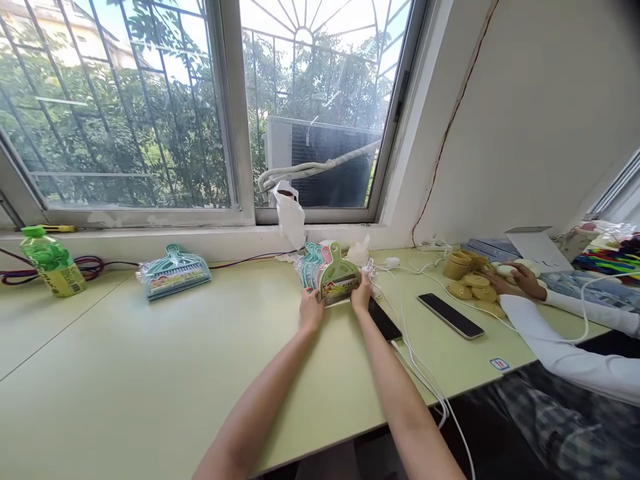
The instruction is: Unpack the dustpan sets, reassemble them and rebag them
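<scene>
A row of small dustpan-and-brush sets stands on edge by the windowsill, with teal sets [311,257] and a pink one [326,253] behind a green dustpan set [336,270] at the front. My left hand [311,309] grips the lower left side of the green set. On its right edge, my right hand [361,295] is closed. Its label faces me, and clear wrapping shows around the sets. Farther left, another wrapped dustpan set [176,273], blue-teal, lies by itself on the table [200,373].
A phone [384,321] with white cables lies beside my right wrist; a second phone [450,315] is farther right. A co-worker's hands [525,279] handle pale and mustard-yellow pieces [475,290]. A green bottle [53,263] stands far left. Crumpled paper [291,217] hangs at the window.
</scene>
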`<state>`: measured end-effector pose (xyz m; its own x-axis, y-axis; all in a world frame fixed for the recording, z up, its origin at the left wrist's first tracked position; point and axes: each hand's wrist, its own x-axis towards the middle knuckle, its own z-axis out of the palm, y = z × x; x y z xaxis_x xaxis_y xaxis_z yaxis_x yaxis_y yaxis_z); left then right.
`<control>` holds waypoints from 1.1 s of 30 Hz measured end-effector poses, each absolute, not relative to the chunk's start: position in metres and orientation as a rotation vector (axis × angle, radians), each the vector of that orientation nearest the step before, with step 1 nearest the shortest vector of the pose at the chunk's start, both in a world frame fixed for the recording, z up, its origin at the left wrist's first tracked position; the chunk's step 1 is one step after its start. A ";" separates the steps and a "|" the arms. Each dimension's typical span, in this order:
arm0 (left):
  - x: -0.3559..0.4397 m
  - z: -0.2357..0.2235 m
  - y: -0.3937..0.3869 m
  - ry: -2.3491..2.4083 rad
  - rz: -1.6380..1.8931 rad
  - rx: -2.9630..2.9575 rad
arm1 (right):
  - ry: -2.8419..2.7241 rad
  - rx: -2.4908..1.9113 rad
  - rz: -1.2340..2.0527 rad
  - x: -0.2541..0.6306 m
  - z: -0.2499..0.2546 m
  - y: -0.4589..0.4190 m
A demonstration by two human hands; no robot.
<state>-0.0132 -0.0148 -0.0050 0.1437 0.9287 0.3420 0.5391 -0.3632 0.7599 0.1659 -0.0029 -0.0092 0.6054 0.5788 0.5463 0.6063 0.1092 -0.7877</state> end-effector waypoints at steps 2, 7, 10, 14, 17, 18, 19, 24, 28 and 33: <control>-0.014 -0.006 -0.008 1.403 1.093 1.989 | -1.056 -1.548 0.000 0.163 -0.014 0.001; -0.014 -0.006 -0.007 1.500 1.120 2.030 | -1.124 -1.656 -0.082 0.149 -0.021 0.003; -0.013 -0.003 -0.012 1.557 1.087 2.095 | -1.198 -1.760 -0.315 0.132 -0.012 -0.008; -0.012 -0.002 -0.016 1.618 0.997 2.214 | -1.299 -1.924 -0.478 0.107 0.005 -0.025; -0.011 -0.002 -0.018 1.630 0.993 2.248 | -1.426 -2.075 -0.408 0.096 0.009 -0.031; -0.011 -0.002 -0.018 1.632 0.996 2.244 | -1.463 -2.098 -0.377 0.095 0.008 -0.031; -0.011 -0.002 -0.019 1.633 1.000 2.231 | -1.485 -2.106 -0.351 0.095 0.007 -0.030; -0.015 0.001 -0.017 1.677 0.959 2.042 | -1.440 -2.031 -0.301 0.101 -0.001 -0.026; -0.018 0.002 -0.015 1.648 0.867 2.085 | -1.421 -1.892 -0.242 0.107 -0.005 -0.022; -0.020 0.001 -0.019 1.617 0.888 2.150 | -1.403 -1.727 -0.206 0.110 -0.012 -0.017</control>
<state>-0.0196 -0.0189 0.0015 0.1724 0.9411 0.2909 0.7506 -0.3168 0.5799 0.1096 -0.0166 -0.0118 0.3489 0.7116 0.6098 0.8569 0.0213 -0.5150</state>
